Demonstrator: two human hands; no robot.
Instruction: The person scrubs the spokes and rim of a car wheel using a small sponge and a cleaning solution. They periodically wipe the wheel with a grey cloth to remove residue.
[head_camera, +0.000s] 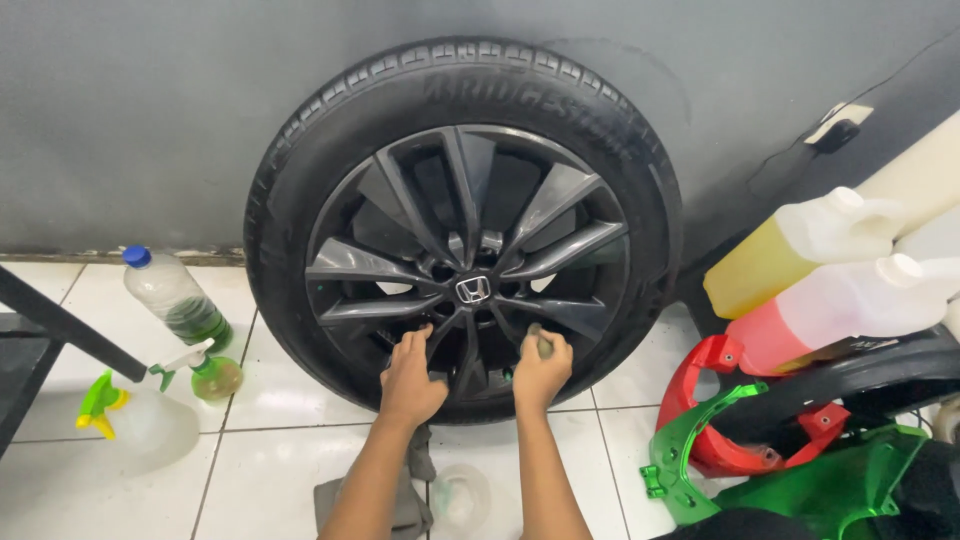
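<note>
**Both hands at the lower spokes of a car wheel**

A car wheel (465, 225), black tyre on a dark grey multi-spoke alloy rim, stands upright on the white tiled floor (270, 470) and leans against a grey wall (140, 110). The person's left hand (410, 378) rests on the lower part of the rim, fingers spread loosely over a spoke below the hub, its grip open and holding nothing. The right hand (541, 370), just beside it, has its grip closed around a small greenish pad or sponge (541, 343) pressed to a lower spoke; exactly what the pad is cannot be told.

Below the forearms a grey cloth (405, 500) lies on the floor. Toward the floor's left edge stand a clear plastic bottle (175, 297) with a blue cap and green liquid, a small spray bottle (208, 372) and a larger spray bottle (130, 415) with a yellow-green trigger. At the right are a jug of yellow liquid (800, 245), a jug of red liquid (840, 305), and red (715, 400) and green (830, 480) motorcycle body panels.
</note>
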